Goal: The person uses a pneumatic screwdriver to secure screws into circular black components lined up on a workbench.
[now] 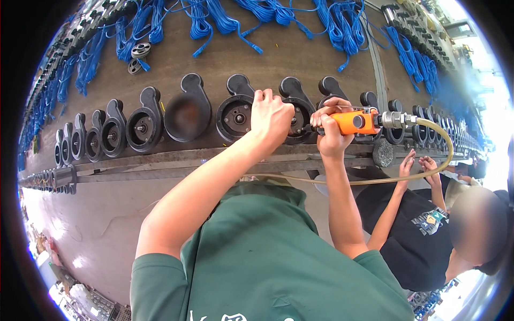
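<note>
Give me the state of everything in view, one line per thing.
Orange tool: gripped; whether running, unclear
Right hand: closed around the tool
Left hand: fingers curled, over the housings; contact unclear
Hose: connected to the tool, curved
Black housings: lined up in a row, several showing recessed faces
Blue cables: bundled

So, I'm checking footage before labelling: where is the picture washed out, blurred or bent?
Head view: glare bleaches the far upper right; head view: blurred patches cover a co-worker's head and one black housing; head view: the worktable bows and the corners go black; head view: the orange tool looks fairly sharp.
</note>
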`<state>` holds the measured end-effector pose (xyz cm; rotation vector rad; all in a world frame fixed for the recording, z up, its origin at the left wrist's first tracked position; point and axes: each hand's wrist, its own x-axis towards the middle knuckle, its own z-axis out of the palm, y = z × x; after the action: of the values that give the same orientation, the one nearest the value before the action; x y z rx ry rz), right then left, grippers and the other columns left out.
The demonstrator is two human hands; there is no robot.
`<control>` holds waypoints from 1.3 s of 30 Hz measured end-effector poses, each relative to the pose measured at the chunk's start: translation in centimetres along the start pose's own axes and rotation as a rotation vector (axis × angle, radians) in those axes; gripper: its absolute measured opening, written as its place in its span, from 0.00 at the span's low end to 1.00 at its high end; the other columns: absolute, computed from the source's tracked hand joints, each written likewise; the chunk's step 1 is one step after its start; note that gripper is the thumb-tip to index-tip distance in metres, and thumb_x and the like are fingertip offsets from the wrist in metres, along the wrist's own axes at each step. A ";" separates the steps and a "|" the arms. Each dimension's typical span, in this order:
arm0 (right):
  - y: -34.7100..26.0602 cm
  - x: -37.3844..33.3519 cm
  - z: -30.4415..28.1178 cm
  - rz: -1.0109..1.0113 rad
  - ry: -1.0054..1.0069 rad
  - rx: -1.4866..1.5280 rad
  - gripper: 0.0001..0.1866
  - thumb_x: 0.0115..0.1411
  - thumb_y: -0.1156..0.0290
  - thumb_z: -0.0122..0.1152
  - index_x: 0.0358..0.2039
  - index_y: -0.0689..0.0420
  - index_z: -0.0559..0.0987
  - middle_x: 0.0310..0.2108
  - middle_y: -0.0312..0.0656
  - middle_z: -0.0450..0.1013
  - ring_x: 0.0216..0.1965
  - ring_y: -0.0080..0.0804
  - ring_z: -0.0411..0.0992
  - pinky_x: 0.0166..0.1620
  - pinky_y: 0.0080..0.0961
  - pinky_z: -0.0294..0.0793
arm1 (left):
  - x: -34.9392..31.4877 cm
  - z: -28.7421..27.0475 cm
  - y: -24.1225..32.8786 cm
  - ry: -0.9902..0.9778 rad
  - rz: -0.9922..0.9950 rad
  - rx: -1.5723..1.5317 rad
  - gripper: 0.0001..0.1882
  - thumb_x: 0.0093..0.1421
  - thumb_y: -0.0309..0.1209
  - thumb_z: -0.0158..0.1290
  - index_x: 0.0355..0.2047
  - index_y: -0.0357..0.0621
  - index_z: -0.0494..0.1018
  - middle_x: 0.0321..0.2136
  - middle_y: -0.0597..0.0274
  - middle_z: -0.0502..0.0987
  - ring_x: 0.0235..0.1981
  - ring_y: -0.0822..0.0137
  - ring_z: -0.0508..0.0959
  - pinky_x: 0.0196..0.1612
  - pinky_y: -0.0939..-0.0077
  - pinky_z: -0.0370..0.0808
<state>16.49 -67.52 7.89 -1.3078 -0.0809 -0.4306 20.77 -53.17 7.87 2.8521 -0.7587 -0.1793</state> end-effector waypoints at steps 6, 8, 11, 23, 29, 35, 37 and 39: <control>0.3 -0.5 -0.4 0.024 0.034 0.024 0.13 0.54 0.82 0.48 0.42 0.65 0.69 0.21 0.37 0.66 0.21 0.24 0.65 0.30 0.26 0.71 | 0.1 0.5 -0.2 0.025 0.014 0.002 0.19 0.38 0.45 0.70 0.25 0.46 0.82 0.32 0.54 0.80 0.44 0.54 0.75 0.50 0.58 0.67; 0.4 -0.5 -0.3 0.025 0.030 0.050 0.13 0.54 0.82 0.48 0.42 0.64 0.68 0.21 0.37 0.66 0.21 0.24 0.65 0.30 0.26 0.71 | 0.1 0.6 -0.2 0.028 0.014 0.005 0.19 0.39 0.46 0.70 0.25 0.46 0.82 0.32 0.54 0.80 0.44 0.54 0.75 0.50 0.59 0.67; 0.7 -0.6 -0.3 0.025 -0.001 0.049 0.13 0.54 0.82 0.48 0.42 0.63 0.68 0.22 0.37 0.66 0.22 0.24 0.65 0.30 0.26 0.71 | 0.0 0.6 -0.3 0.036 0.015 -0.001 0.19 0.39 0.45 0.70 0.25 0.46 0.82 0.32 0.54 0.80 0.44 0.54 0.75 0.50 0.59 0.67; 0.4 -1.5 0.1 0.060 -0.090 -0.032 0.10 0.55 0.80 0.52 0.39 0.60 0.67 0.24 0.39 0.67 0.25 0.25 0.66 0.33 0.25 0.72 | -0.2 0.3 -0.5 0.014 0.020 -0.039 0.17 0.40 0.41 0.71 0.28 0.45 0.83 0.32 0.56 0.82 0.45 0.57 0.76 0.51 0.62 0.64; 0.5 -1.3 0.2 -0.003 -0.112 -0.123 0.11 0.55 0.80 0.52 0.40 0.63 0.68 0.25 0.40 0.68 0.23 0.24 0.66 0.32 0.25 0.72 | -0.2 0.7 -0.8 0.030 0.026 -0.048 0.19 0.41 0.45 0.69 0.28 0.46 0.82 0.33 0.56 0.80 0.45 0.53 0.74 0.51 0.58 0.65; 0.2 1.6 0.7 -0.122 0.000 -0.038 0.07 0.54 0.80 0.52 0.35 0.66 0.70 0.30 0.44 0.69 0.22 0.25 0.67 0.30 0.27 0.72 | -2.8 1.0 -2.2 0.229 0.116 -0.323 0.46 0.40 0.50 0.70 0.59 0.45 0.70 0.52 0.46 0.73 0.62 0.44 0.64 0.67 0.52 0.55; 0.4 2.7 0.8 -0.102 -0.014 -0.063 0.11 0.54 0.81 0.51 0.39 0.65 0.69 0.26 0.42 0.69 0.23 0.26 0.68 0.31 0.26 0.72 | -3.6 0.9 -2.6 0.307 0.121 -0.224 0.54 0.37 0.57 0.70 0.57 0.33 0.67 0.51 0.45 0.73 0.62 0.45 0.64 0.68 0.51 0.54; 1.2 3.6 0.9 -0.053 -0.023 -0.095 0.12 0.55 0.81 0.51 0.41 0.66 0.69 0.25 0.42 0.69 0.23 0.27 0.68 0.33 0.25 0.72 | -3.9 1.3 -3.3 0.298 0.125 -0.177 0.55 0.37 0.59 0.68 0.57 0.31 0.67 0.52 0.46 0.73 0.63 0.46 0.63 0.69 0.51 0.53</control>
<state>20.39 -67.38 8.10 -1.4066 -0.1163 -0.4693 18.78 -48.55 6.22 2.5740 -0.8090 0.1835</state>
